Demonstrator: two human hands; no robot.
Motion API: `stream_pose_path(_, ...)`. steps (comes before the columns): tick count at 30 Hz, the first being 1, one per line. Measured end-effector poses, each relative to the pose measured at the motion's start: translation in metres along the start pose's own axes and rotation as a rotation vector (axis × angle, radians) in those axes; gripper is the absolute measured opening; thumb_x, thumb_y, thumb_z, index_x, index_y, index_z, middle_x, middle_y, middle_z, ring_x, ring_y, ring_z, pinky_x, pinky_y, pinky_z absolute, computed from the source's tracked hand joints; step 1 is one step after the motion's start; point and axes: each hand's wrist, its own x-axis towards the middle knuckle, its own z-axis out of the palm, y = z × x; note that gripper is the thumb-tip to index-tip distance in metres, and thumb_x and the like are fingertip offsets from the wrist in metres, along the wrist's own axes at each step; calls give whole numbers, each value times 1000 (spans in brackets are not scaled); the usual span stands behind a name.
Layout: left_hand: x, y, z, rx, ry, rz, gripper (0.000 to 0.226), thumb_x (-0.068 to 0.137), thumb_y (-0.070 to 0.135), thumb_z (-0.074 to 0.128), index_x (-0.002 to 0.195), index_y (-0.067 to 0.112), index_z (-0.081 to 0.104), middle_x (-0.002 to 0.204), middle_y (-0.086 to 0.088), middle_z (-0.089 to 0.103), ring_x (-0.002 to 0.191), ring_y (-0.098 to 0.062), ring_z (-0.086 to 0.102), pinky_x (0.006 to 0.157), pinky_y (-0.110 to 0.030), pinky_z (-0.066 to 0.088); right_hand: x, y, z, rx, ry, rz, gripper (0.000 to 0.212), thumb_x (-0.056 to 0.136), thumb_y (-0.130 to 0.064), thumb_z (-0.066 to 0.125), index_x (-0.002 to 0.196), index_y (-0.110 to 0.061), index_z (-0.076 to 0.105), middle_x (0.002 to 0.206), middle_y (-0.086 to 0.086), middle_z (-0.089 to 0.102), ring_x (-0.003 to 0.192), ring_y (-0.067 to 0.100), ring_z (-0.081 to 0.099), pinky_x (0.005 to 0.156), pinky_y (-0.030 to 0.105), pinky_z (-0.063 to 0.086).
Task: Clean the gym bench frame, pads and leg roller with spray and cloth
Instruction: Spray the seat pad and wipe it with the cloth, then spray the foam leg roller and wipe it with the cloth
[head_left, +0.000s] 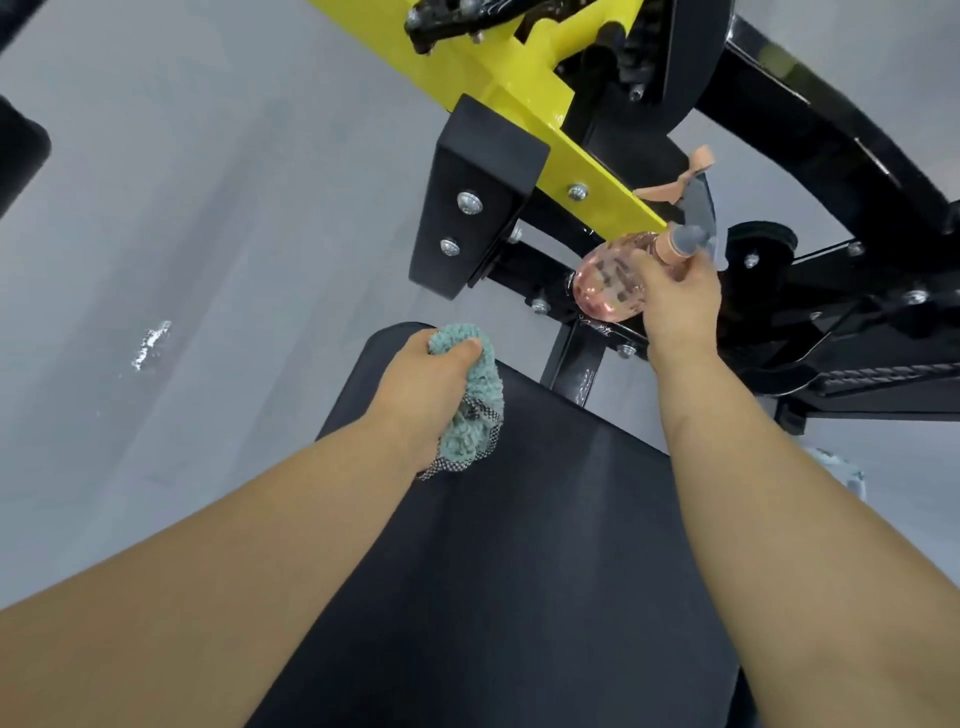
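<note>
A black bench pad (519, 545) fills the lower middle of the head view. My left hand (423, 387) grips a bunched teal cloth (470, 410) and holds it against the pad's far left corner. My right hand (680, 306) holds a clear pink spray bottle (610, 283) by its neck, above the black frame (576, 364) just past the pad. The bottle's grey head and peach trigger (675, 179) point up and away. A yellow frame arm (550, 135) with a black bracket (472, 208) crosses above.
Grey floor (182, 234) spreads to the left, with a small wet patch (150, 345) on it. Black machine parts and a foot plate (857, 379) crowd the right side. A dark pad edge (21, 150) shows at the far left.
</note>
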Motion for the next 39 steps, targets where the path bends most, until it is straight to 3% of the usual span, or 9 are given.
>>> stream_pose_path(5, 8, 5, -10, -42, 43, -44, 9, 89, 28, 61, 90, 21, 57, 101, -10, 66, 87, -28, 66, 79, -45, 56, -8, -8, 2, -183, -5, -222, 38, 71, -26, 81, 82, -28, 45, 81, -13, 48, 77, 4, 51, 73, 17, 46)
stream_pose_path(11, 0, 13, -38, -202, 18, -75, 22, 88, 24, 62, 106, 12, 57, 95, -11, 67, 83, -28, 67, 77, -44, 56, -64, -29, 8, -66, -115, -338, 34, 73, -10, 75, 83, 12, 50, 65, 2, 47, 64, 9, 48, 70, 25, 48)
stream_pose_path(15, -17, 18, -74, -289, -11, -50, 7, 90, 19, 60, 89, 13, 59, 82, -10, 68, 73, -24, 68, 71, -39, 57, -129, -52, 30, 105, -146, -247, 31, 74, -5, 64, 61, -14, 37, 55, -9, 39, 55, 5, 38, 59, 17, 41)
stream_pose_path(19, -42, 19, -138, -363, 75, -5, 5, 90, 15, 59, 85, 14, 57, 78, -12, 66, 70, -25, 66, 72, -40, 57, -202, -71, 75, 243, -336, -173, 26, 71, -7, 60, 64, -20, 39, 60, -9, 34, 59, 8, 34, 63, 19, 38)
stream_pose_path(23, -69, 5, -231, -401, 237, 42, 9, 89, 12, 59, 84, 19, 57, 78, -7, 64, 70, -23, 63, 69, -35, 55, -278, -81, 135, 258, -566, -77, 51, 77, 0, 65, 118, -30, 55, 75, -4, 42, 67, 8, 41, 72, 21, 45)
stream_pose_path(26, -96, -9, -309, -372, 364, 54, 8, 88, 18, 62, 83, 21, 57, 83, -6, 65, 76, -23, 64, 77, -38, 54, -334, -94, 184, 149, -823, -83, 21, 76, -13, 72, 94, -14, 62, 72, -7, 49, 69, 8, 47, 69, 22, 44)
stream_pose_path(31, -139, -32, -417, -113, 594, 163, 7, 89, 28, 58, 95, 31, 58, 100, -1, 63, 87, -20, 61, 78, -36, 51, -411, -120, 256, -51, -1137, -195, 47, 80, -39, 64, 124, -28, 51, 98, -15, 53, 84, -3, 54, 79, 22, 48)
stream_pose_path(34, -161, -49, -470, 190, 779, 243, 31, 90, 24, 54, 121, 25, 52, 129, -2, 47, 106, -22, 55, 87, -31, 44, -449, -131, 286, -99, -1255, -178, 37, 89, -19, 63, 124, -20, 53, 91, -5, 58, 74, -1, 54, 67, 18, 48)
stream_pose_path(39, -170, -78, -520, 690, 581, 58, 74, 90, 27, 50, 150, 22, 8, 158, 8, -4, 124, -25, 47, 80, -31, 41, -494, -142, 319, -259, -1317, -160, 39, 89, -26, 62, 126, -21, 51, 111, -11, 60, 78, 9, 66, 71, 23, 52)
